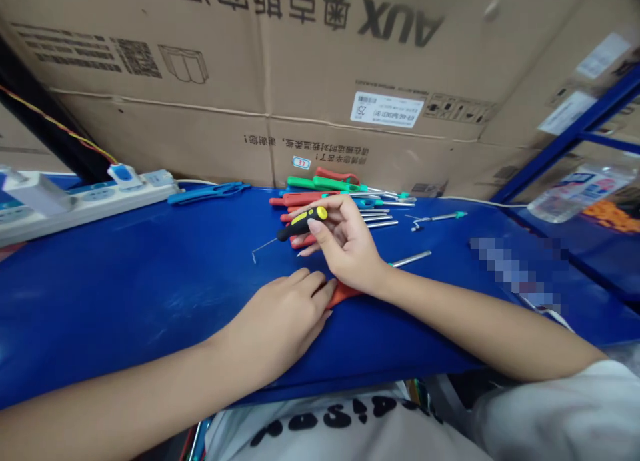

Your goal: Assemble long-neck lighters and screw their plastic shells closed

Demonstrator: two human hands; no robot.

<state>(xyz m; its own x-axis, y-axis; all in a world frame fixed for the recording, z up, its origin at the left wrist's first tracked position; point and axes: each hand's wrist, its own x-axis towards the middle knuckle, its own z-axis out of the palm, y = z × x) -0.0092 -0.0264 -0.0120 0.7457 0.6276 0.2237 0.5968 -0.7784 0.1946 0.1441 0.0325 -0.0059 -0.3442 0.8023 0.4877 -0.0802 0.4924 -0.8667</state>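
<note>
My right hand [353, 247] is closed on a hook tool with a black and yellow handle [300, 224]. Its thin shaft points left and ends in a small bent tip, held above the table. Lower down, my left hand [287, 307] is closed around the end of an orange-handled tool [345, 293] lying low over the blue tabletop. That tool's metal shaft sticks out to the right beyond my right wrist, with a green piece where it begins. Fingers and wrist hide part of its handle.
Behind my right hand lies a pile of red and green handled tools [325, 183] with metal shafts. A blue tool [210, 193] and a white power strip [100, 197] are at left. A loose metal shaft [445, 217] lies right. Cardboard [210, 134] stands behind; a plastic bottle [575, 191] is far right.
</note>
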